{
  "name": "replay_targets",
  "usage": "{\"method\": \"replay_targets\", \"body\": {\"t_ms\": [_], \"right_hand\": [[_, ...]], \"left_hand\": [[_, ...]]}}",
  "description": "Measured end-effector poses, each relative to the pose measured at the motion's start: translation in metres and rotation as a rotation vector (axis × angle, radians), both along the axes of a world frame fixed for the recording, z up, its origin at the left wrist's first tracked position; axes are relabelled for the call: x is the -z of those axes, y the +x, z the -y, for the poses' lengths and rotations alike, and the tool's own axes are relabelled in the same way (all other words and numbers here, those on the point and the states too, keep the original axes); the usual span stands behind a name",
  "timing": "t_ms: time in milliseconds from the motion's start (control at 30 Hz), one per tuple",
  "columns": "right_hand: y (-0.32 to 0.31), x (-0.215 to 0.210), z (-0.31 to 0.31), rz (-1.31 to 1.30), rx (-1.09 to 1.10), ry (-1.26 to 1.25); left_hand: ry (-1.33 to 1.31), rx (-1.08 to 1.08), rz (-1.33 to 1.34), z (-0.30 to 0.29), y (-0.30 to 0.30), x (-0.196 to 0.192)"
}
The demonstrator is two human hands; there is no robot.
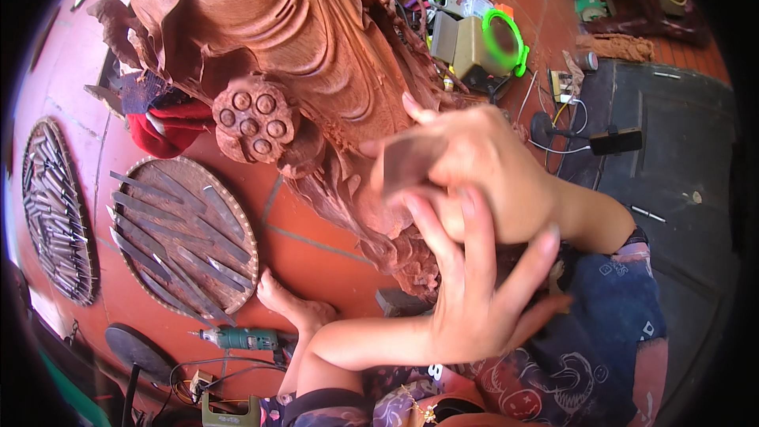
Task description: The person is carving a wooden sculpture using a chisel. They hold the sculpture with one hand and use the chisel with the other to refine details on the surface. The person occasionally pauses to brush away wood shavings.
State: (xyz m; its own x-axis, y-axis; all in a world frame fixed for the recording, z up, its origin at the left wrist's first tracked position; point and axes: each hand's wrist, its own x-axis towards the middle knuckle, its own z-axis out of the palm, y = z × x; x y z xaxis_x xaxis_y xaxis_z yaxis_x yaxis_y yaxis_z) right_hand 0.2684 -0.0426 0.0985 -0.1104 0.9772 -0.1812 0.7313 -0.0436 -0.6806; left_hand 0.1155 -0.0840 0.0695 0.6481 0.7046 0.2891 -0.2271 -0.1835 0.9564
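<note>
A reddish-brown wood carving [316,55] with draped folds and a lotus pod [257,122] fills the upper middle. Over its lower right side, my right hand [490,170] is closed around a flat, dark brown piece [411,162] that looks like sandpaper. Motion blurs that piece and the fingers, so its exact kind is unclear. My left hand [482,296] is just below, fingers spread; one fingertip is at the brown piece's lower edge, and whether it touches cannot be told. Leafy carved wood [415,261] lies behind the hands.
To the left, a round woven tray [253,245] holds several flat files; another tray [88,289] is packed with carving tools. A green rotary tool [241,338] lies on the tiles. A green-rimmed round mirror [518,32] stands at the top right, a phone on a stand [617,141] below it.
</note>
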Motion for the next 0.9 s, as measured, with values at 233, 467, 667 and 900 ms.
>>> {"method": "replay_targets", "body": {"t_ms": [233, 467, 667, 900], "right_hand": [[-0.01, -0.007, -0.007, -0.078, 0.165, -0.126], [-0.009, 0.002, -0.003, 0.088, 0.076, 0.239], [-0.005, -0.028, 0.014, 0.027, 0.205, 0.368], [-0.013, -0.02, 0.003, 0.173, 0.214, 0.151]], "left_hand": [[-0.038, -0.005, -0.034, -0.008, -0.004, -0.002], [-0.003, -0.015, 0.017, -0.01, -0.001, -0.003], [0.043, -0.015, 0.105, -0.004, -0.01, -0.008], [0.005, -0.052, 0.153, -0.014, 0.0, -0.002]]}}
